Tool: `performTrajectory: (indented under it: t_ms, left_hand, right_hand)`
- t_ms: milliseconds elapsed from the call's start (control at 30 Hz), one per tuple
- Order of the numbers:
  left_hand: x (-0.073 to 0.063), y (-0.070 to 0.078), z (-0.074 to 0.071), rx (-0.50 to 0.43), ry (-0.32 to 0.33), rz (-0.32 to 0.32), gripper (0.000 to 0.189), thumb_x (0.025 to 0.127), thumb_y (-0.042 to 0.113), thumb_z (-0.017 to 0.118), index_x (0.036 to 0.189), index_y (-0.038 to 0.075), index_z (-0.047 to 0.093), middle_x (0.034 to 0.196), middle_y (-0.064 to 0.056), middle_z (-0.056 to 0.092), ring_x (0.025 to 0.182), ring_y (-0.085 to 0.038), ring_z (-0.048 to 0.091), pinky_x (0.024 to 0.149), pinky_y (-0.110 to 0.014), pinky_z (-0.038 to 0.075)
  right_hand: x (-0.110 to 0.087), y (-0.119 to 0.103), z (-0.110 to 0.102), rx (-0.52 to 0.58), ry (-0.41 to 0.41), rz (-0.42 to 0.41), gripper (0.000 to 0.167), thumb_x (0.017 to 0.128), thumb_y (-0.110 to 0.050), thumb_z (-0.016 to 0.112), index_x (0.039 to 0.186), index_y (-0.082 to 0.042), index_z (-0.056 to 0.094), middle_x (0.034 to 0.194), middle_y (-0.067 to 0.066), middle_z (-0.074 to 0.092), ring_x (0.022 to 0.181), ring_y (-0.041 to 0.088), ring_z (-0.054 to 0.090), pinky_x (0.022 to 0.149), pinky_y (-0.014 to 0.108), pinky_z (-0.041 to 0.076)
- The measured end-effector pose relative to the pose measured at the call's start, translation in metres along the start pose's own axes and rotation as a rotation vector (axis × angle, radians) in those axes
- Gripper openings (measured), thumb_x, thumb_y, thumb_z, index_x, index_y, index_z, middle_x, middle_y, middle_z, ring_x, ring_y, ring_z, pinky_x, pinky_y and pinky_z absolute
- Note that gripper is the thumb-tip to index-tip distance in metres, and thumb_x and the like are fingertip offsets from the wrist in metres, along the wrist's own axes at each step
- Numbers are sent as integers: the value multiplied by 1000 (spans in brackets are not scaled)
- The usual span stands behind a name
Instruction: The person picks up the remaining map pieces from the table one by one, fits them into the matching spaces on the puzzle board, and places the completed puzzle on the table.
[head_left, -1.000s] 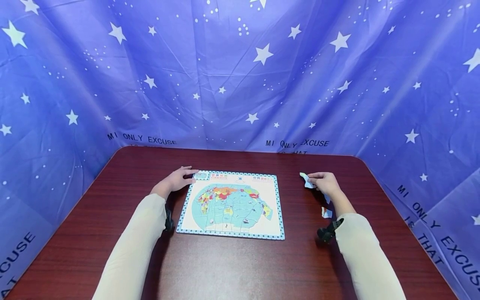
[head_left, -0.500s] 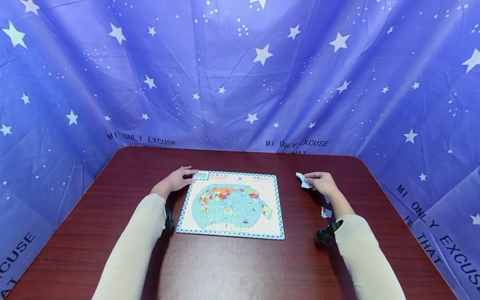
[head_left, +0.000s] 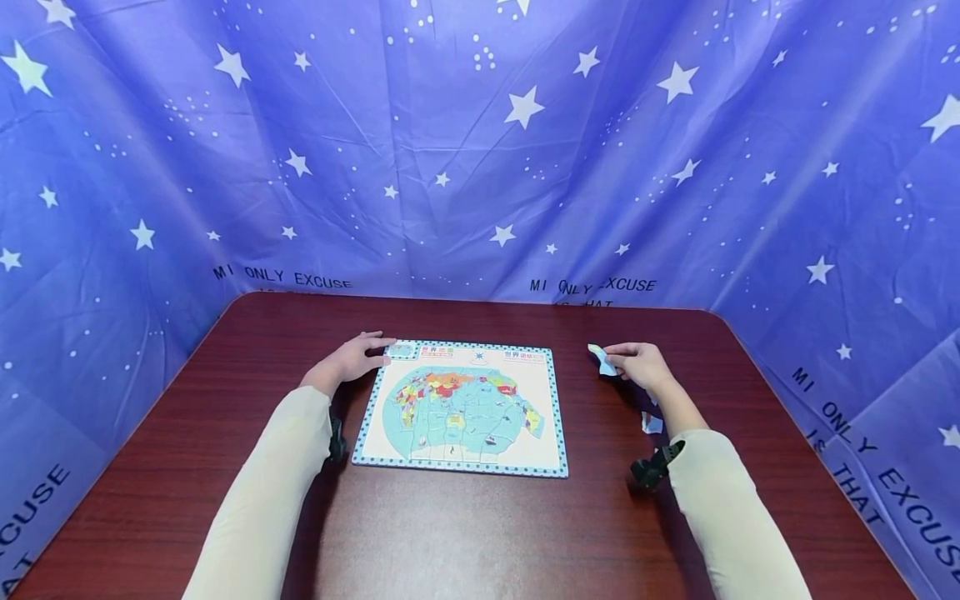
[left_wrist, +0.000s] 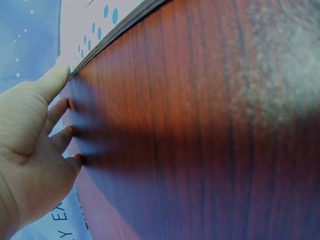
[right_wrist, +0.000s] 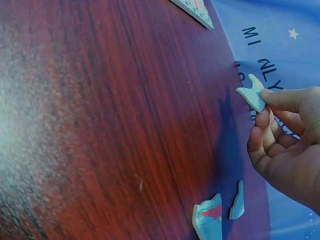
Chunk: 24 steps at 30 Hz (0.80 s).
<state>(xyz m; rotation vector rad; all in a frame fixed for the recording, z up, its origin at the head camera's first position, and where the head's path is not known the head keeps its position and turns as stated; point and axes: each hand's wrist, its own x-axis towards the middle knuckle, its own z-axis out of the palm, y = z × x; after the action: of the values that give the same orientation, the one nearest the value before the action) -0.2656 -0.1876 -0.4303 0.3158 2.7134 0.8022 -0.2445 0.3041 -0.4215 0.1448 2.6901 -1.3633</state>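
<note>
A world map jigsaw puzzle (head_left: 465, 462) in a dotted border frame lies flat on the table, with a white gap along the right part of its map. My left hand (head_left: 351, 360) rests at its far left corner; in the left wrist view the thumb (left_wrist: 56, 80) touches the frame's edge and the other fingertips are on the tabletop. Right of the frame, my right hand (head_left: 643, 367) pinches a pale blue puzzle piece (right_wrist: 254, 94) between thumb and fingers, above the table. Below that hand lie two loose pieces, one with a red patch (right_wrist: 209, 217) and a narrow one (right_wrist: 238, 202).
The dark red wooden table (head_left: 465, 533) reaches back to a blue curtain (head_left: 420, 167) with white stars, which also hangs at both sides. A black wrist camera (head_left: 652, 468) sits below the right hand, and another (head_left: 337, 440) by the left wrist.
My right hand has moved slightly to the left with the puzzle piece, and the piece has turned a little. The left hand and the frame have stayed in place.
</note>
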Motion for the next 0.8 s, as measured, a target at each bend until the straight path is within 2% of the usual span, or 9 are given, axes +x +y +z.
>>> performTrajectory:
  t_ms: [267,800]
  left_hand:
    - [1,-1,1,-9,12,-4,50,97,26,51,144,14,38,156,-17,17,144,-41,3,113,-59,16]
    - [2,-2,1,-9,11,-8,50,97,26,51,144,15,38,156,-18,17,144,-42,2,112,-60,15]
  right_hand:
    - [-2,-1,5,22,0,-21,32,94,-16,56,120,3,61,86,4,59,72,13,54,67,26,50]
    - [-4,-8,19,37,-28,-67,33,93,-15,56,119,4,61,89,7,60,74,15,54,67,28,51]
